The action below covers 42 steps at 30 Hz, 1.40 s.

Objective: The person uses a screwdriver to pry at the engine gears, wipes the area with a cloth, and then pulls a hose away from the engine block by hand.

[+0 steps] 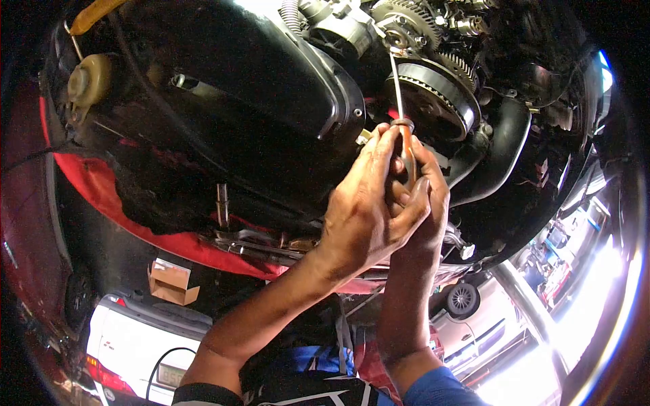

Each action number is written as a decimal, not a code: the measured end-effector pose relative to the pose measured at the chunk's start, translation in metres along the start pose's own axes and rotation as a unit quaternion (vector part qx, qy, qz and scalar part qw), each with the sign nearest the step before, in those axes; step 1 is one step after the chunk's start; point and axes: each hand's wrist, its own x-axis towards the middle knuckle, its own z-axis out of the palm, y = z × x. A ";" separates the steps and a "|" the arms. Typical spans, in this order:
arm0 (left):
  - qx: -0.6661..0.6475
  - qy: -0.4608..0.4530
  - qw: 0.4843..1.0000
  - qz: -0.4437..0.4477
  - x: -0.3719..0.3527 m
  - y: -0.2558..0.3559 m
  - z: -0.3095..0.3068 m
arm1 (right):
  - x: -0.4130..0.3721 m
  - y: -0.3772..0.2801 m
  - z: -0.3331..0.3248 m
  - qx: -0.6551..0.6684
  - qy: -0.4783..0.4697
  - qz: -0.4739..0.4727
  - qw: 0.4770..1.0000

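A screwdriver with an orange handle (407, 145) points up into the engine, its thin metal shaft reaching a part beside the toothed gears (413, 24). My left hand (359, 196) is closed about the handle from the left, fingertips near the collar. From the other side, my right hand (437, 186) wraps round the same handle, partly hidden behind the left. The shaft passes in front of a toothed belt wheel (437, 88). Where the tip meets the part is too small to make out.
A large black panel (223, 101) fills the upper left, with red bodywork (156, 237) below. A thick black hose (504, 145) curves at the right. In the background are an open cardboard box (172, 279), a white car (128, 338) and a wheel (462, 299).
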 end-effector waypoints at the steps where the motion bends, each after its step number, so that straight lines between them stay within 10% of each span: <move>1: 0.000 -0.002 1.000 -0.014 0.000 0.002 0.000 | 0.001 0.000 -0.002 0.001 -0.004 0.001 1.000; 31: 0.011 -0.005 1.000 0.000 0.000 0.004 -0.002 | -0.002 0.000 -0.007 0.113 -0.061 0.010 0.992; 35: -0.106 -0.098 0.978 -0.153 0.000 0.030 -0.033 | -0.026 -0.028 0.020 0.058 0.038 0.081 0.994; 39: -0.082 -0.023 0.992 -0.093 0.011 0.028 -0.042 | -0.059 -0.048 0.025 -0.076 0.043 0.116 0.989; 42: -0.237 -0.001 0.947 -0.217 0.029 0.032 -0.051 | -0.084 -0.051 0.022 -0.158 -0.005 0.101 0.982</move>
